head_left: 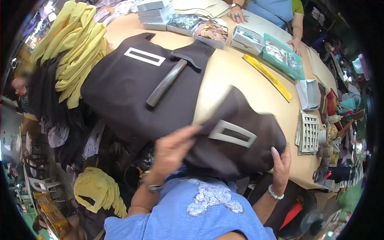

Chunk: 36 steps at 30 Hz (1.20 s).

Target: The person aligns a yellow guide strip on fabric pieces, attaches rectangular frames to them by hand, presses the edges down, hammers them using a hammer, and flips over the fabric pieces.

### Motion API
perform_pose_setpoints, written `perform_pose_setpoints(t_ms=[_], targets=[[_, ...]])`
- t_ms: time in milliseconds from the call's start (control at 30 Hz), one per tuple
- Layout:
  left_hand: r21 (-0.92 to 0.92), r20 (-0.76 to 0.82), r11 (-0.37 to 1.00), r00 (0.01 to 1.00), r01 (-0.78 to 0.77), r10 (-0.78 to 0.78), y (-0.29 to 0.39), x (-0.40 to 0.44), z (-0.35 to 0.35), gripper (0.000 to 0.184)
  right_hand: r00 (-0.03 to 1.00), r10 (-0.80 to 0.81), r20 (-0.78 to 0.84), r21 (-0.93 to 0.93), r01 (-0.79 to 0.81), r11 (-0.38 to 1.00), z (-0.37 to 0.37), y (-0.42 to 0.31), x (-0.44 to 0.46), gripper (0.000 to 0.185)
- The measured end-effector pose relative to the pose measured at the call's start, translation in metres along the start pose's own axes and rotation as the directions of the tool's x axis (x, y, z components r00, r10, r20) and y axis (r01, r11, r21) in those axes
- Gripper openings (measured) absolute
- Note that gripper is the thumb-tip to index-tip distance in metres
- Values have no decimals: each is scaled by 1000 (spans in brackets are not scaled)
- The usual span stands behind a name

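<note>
A dark brown sheet-like panel [256, 120] with a white rectangular frame [232, 134] on it is lifted off the table in front of me, its upper left part blurred by motion. At its left edge, my left hand [174, 148] pinches the material between closed fingers. My right hand [282, 166] is closed on the right edge, thumb on the near face and some fingers hidden behind. Flat to the left lies a second dark brown panel [124, 88] with a similar white frame [134, 51]. A hammer [168, 82] with a worn dark handle rests on that panel.
Yellow cloth [76, 48] is heaped at the left. Boxes of small pieces [211, 34], a teal basket [282, 56] and a yellow strip [267, 78] lie on the table [218, 76]. Slotted cards [309, 134] stand right. Another person's hands [238, 15] are at the far edge.
</note>
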<state>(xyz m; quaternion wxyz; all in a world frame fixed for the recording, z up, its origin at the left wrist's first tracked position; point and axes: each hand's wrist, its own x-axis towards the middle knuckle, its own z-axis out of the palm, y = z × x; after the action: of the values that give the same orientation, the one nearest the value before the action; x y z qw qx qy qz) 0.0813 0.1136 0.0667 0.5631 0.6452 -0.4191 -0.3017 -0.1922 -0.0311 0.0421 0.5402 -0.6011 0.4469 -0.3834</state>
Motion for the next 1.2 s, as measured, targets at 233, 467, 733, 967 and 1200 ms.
perform_pose_setpoints(t_ms=[233, 467, 733, 967, 1200], targets=[[397, -886, 906, 195, -146, 420, 52, -70, -194, 40, 711, -275, 647, 367, 25, 930, 125, -104, 14, 61], [998, -55, 56, 154, 2, 986, 153, 42, -311, 37, 648, -580, 494, 697, 103, 709, 187, -177, 55, 43], [967, 241, -253, 456, -35, 857, 33, 209, -307, 41, 844, -479, 243, 358, 381, 853, 236, -90, 154, 59], [987, 163, -114, 720, -116, 674, -99, 255, -274, 50, 941, -310, 133, -89, 323, 942, 253, -12, 173, 69], [998, -1, 54, 833, -34, 553, -151, 266, -278, 52, 969, -228, 97, -135, 239, 961, 260, 17, 173, 79]])
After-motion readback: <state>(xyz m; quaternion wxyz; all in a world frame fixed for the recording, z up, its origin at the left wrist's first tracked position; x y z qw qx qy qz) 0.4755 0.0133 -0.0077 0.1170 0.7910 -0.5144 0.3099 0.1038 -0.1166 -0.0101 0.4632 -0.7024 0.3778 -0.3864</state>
